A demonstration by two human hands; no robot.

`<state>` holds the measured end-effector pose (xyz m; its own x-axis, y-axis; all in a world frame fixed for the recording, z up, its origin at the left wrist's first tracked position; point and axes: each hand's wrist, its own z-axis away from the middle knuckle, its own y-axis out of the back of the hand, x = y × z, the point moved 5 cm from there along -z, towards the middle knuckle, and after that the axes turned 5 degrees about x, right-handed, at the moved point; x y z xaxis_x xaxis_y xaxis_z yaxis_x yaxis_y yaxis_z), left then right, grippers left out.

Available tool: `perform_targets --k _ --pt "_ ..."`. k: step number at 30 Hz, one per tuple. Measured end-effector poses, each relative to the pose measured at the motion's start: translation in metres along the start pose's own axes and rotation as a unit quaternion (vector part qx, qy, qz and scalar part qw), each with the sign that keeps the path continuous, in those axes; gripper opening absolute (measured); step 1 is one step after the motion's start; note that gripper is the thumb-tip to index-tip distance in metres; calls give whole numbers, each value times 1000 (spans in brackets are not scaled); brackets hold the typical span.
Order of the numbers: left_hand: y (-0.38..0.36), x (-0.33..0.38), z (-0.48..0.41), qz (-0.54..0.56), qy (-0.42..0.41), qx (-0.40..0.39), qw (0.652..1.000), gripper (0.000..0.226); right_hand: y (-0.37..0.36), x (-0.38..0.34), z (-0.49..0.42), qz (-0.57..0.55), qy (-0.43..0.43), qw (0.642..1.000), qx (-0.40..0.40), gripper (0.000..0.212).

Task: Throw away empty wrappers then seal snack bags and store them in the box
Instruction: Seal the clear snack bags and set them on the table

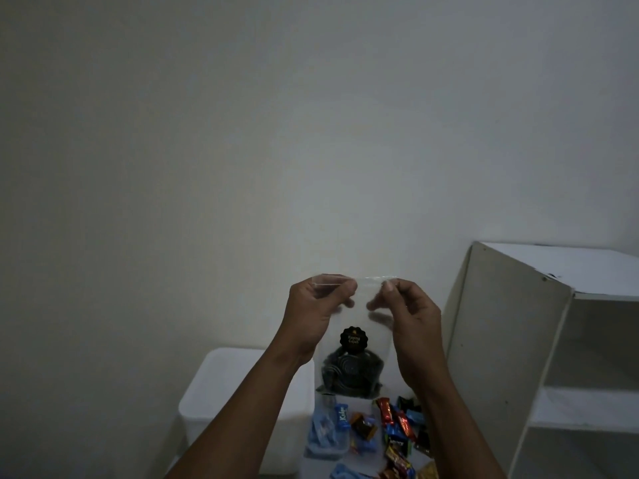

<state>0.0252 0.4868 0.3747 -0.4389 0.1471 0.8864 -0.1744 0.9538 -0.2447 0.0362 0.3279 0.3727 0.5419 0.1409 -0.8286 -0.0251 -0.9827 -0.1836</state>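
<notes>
- Clear plastic zip-top snack bag hangs upright in the air in front of the person, held up against the plain white wall.
- Its black round scalloped label sits mid-bag, and the dark swirled round biscuits are heaped at the bottom; the upper half looks hollow.
- Left hand pinches the top strip at the bag's 11 o'clock corner, thumb on the near side and curled fingers behind the film.
- Right hand pinches the same strip at 1 o'clock, thumb in front, fingertips showing through the plastic.
- Both hands are close together along the top edge, with a short stretch of strip between them. Whether the strip is pressed closed I cannot tell.
- White plastic container with rounded corners stands at about 8 o'clock from the bag, partly behind the left forearm.
- Small wrapped sweets in red, blue, black and gold foil lie scattered on the pale tabletop at 6 o'clock, below the bag.
- Light blue wrappers lie among them toward 7 o'clock, one printed with lettering.
- White open-fronted shelf unit stands at 3 o'clock, just beside the right forearm, with its shelves showing.
- Room light is dim, so fine print on the wrappers is hard to read.
</notes>
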Motion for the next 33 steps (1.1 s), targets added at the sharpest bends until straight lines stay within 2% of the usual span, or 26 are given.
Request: perform_targets --k 2,6,10,15,19,28,33 --pt "0 0 -1 -6 -4 -8 1000 5 -2 0 -1 15 -1 1000 -14 18" --pt "-3 -8 -1 29 17 -28 999 18 -3 1 1 31 15 999 1 17" --pt "-3 -11 -2 44 18 -32 998 2 -3 2 2 14 4 1000 4 16" --pt "0 -10 -4 45 11 -29 999 11 -8 1 1 30 -6 999 -33 14" --pt "1 -7 -5 40 3 -22 999 13 -13 0 3 20 -4 1000 -18 15" --pt "5 -9 -2 43 2 -32 999 5 -16 1 4 18 -12 999 -38 11" --pt "1 -7 -2 53 -8 -10 999 5 -14 0 1 5 5 1000 1 11"
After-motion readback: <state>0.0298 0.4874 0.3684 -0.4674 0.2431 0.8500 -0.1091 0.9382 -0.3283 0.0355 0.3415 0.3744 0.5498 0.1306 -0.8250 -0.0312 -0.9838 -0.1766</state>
